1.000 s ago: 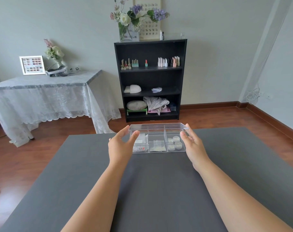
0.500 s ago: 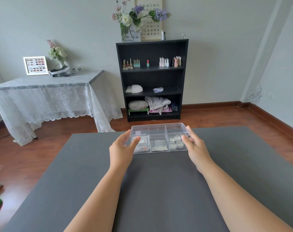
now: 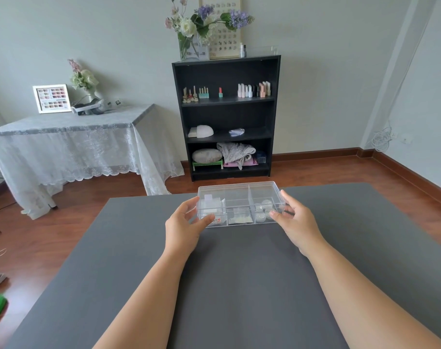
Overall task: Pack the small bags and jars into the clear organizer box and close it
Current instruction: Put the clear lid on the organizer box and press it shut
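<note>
A: Where do we stand with the organizer box [image 3: 241, 204]?

B: It sits on the grey worktop [image 3: 239, 285] at the far middle, straight ahead of us, with its long axis running left to right across our view. The lid looks down flat over the compartments, though we cannot tell if it has latched.

A: And the contents?

B: Small bags [image 3: 212, 209] show through the clear plastic in the left and middle sections, and the jars [image 3: 263, 210] lie in the right one. Nothing loose lies on the worktop, so we judge the packing done.

A: Our hands?

B: The left hand [image 3: 183, 226] cups the left short end, thumb at the near corner, fingers curled round the side. The right hand [image 3: 293, 220] mirrors it at the right end, thumb on the near edge. Each grip is a loose hold on the box, not a closed fist.

A: Which hand is nearer?

B: Neither; the box lies between them, so any press or lift would need both ends together.
</note>
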Tool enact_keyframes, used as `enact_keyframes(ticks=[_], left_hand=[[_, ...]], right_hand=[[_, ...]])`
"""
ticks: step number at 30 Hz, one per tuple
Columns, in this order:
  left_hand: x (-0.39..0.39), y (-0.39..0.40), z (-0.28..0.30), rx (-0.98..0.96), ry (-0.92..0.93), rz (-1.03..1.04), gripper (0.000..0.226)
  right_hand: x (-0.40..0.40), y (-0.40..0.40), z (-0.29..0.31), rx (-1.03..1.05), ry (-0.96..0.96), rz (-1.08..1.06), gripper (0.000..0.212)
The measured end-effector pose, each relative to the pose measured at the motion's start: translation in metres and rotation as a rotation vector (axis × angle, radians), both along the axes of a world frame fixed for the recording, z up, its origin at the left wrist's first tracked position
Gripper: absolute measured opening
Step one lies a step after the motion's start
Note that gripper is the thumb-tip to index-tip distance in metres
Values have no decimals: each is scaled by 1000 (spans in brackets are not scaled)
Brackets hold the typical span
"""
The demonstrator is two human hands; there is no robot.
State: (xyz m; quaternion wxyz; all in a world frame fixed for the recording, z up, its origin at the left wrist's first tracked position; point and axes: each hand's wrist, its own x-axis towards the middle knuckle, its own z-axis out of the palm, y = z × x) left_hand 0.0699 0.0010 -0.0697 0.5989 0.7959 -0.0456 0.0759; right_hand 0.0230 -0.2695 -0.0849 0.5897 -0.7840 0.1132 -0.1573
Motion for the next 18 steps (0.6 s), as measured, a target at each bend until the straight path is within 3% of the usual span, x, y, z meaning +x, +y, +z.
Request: enact_keyframes(ticks=[9,18], left_hand=[[0,-1,0,49,-57,0,35],[-3,-4,-2,117,-101,13,33]], right_hand=[[-1,0,0,-16,-17,-30,69],[-6,2,4,-84,9,-52,69]])
